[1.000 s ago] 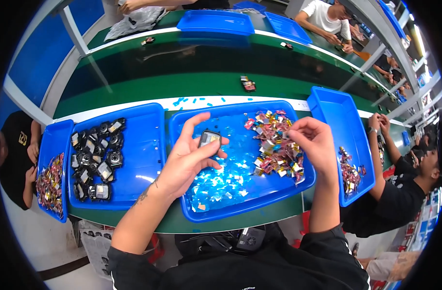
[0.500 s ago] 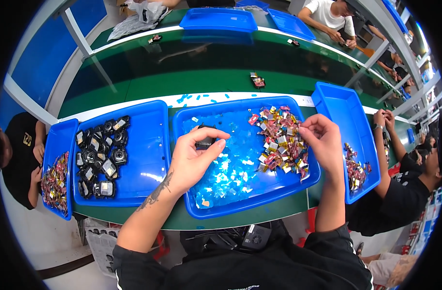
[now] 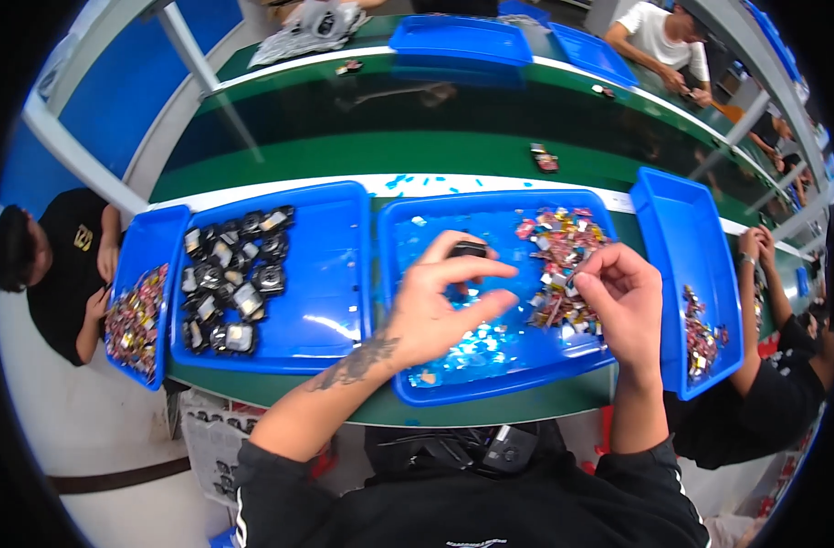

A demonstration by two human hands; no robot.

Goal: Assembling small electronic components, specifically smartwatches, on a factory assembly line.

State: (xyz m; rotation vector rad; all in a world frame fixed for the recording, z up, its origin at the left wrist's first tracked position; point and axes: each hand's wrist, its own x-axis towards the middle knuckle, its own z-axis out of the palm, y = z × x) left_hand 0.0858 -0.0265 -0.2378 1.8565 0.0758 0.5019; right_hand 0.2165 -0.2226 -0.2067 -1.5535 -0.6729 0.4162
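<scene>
Long green conveyor belt running left to right across the far half, glossy, reflecting overhead light. White strip along its near edge. Grey metal posts slanting up at far left, blue wall panels behind them. More blue trays on the far side of the belt. Other workers seated around: one in black at near left, one in white at far right, one in black at near right. Pale floor at near left, cardboard box under the bench.

parts tray left of scraps tray
</scene>
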